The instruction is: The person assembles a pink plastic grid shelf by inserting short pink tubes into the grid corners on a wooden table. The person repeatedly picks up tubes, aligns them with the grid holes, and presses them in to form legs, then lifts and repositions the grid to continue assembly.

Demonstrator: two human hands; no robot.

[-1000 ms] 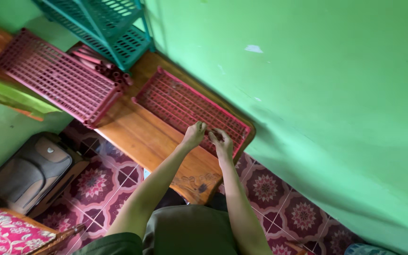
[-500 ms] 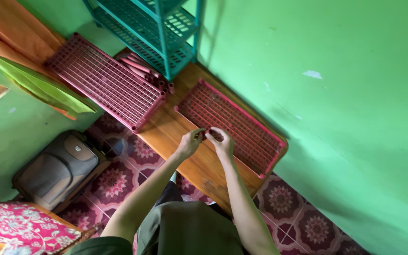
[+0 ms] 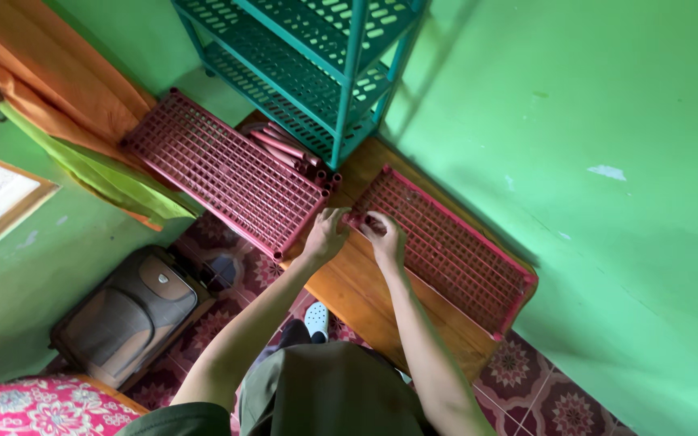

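A red plastic grid shelf panel lies flat on a wooden table against the green wall. Both my hands meet at its near left corner. My left hand has its fingers curled on the corner's edge. My right hand grips the panel's rim just beside it. A second red grid panel lies to the left, with several red plastic tubes behind it.
A teal plastic rack stands at the back of the table. A grey-brown bag sits on the patterned tile floor at the left, below an orange and green curtain. My foot in a pale slipper shows under the table.
My hands have slid along the panel's near edge to its left corner. The view has swung, bringing the teal rack and the curtain further into the picture.
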